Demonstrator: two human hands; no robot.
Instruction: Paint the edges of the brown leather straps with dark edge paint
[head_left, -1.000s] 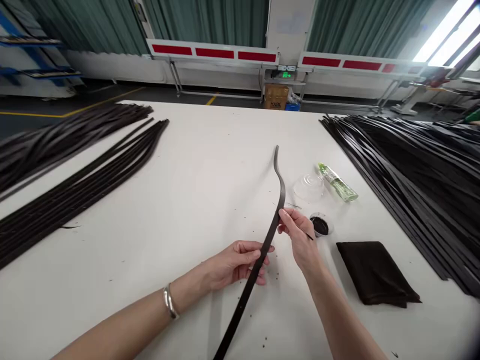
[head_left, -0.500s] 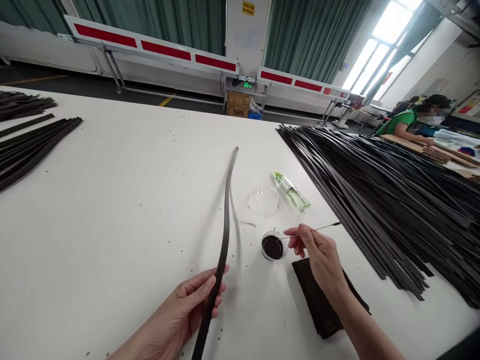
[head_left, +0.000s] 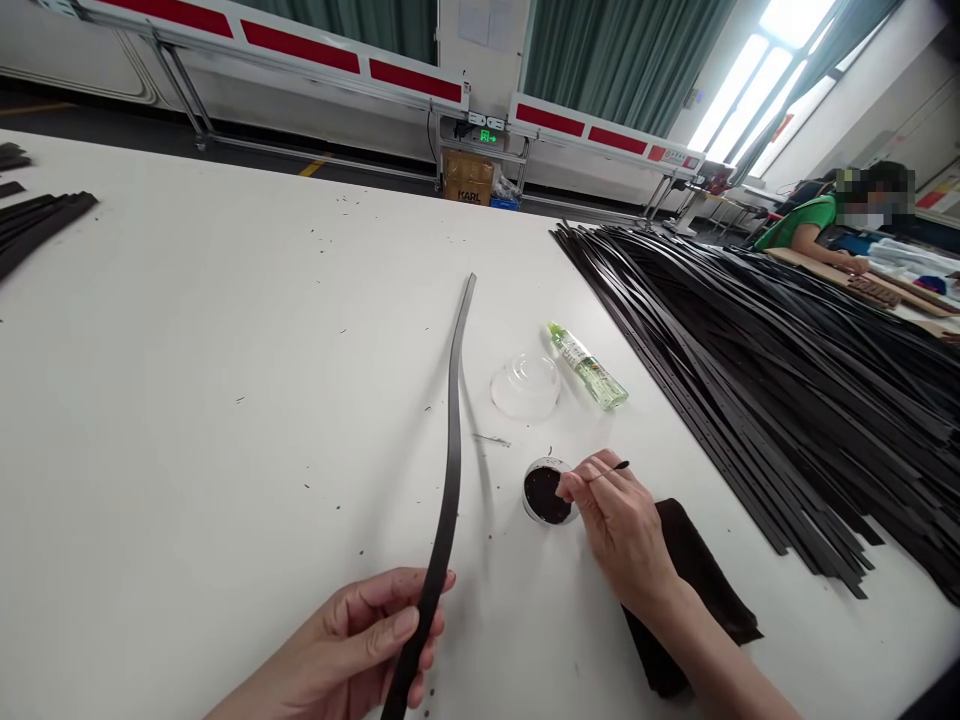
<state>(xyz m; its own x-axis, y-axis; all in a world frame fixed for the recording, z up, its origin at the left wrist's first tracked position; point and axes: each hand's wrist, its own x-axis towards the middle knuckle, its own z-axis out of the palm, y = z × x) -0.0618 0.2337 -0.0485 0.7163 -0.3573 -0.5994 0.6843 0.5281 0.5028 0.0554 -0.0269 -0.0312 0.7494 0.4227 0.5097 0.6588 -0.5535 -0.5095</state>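
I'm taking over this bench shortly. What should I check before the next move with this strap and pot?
1. Left hand gripping strap: ok, wrapped around its lower part.
2. Right hand pinching stick: ok, held between the fingertips.
3. Pot upright and open: ok, dark paste showing.
4. Stick tip loaded with paste: cannot tell, too small.
5. Strap edge coated: cannot tell, too small.
6. Cloth within reach: ok, beside the right hand.

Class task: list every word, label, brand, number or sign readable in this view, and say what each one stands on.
"KARL": on the cardboard box.
Too small or blurred to read: the label on the plastic bottle; the papers on the white pillar; the glowing green sign.
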